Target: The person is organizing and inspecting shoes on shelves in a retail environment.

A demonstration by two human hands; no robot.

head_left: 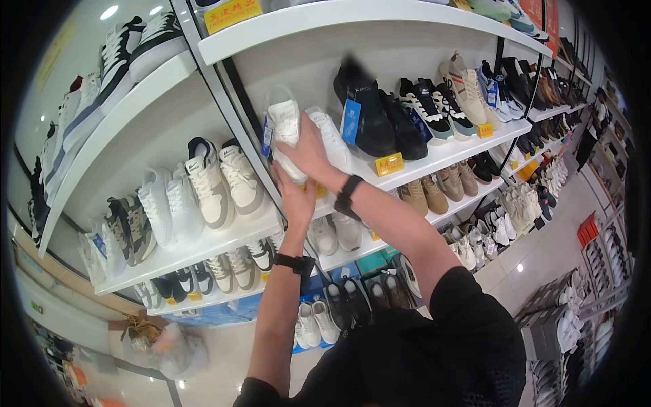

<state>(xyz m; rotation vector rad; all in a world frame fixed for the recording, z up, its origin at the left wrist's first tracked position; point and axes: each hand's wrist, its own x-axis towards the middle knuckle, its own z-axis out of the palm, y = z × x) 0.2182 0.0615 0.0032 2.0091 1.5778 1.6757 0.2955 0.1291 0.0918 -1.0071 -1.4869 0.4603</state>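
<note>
Two white sneakers (285, 129) stand tilted at the left end of the middle shelf (447, 154); the second one (332, 139) leans beside the first. My right hand (308, 150) lies over both, fingers wrapped on the left shoe's sole and heel. My left hand (295, 198) reaches up from below and touches the underside of that same shoe. Both wrists wear black bands. A blue tag (267, 136) hangs on the left shoe.
Black sneakers (369, 112) with a blue tag sit right of the white pair, then a row of mixed shoes. A yellow price label (389, 164) clips the shelf edge. White sneakers (210, 180) fill the left shelf unit. More racks line the aisle at right.
</note>
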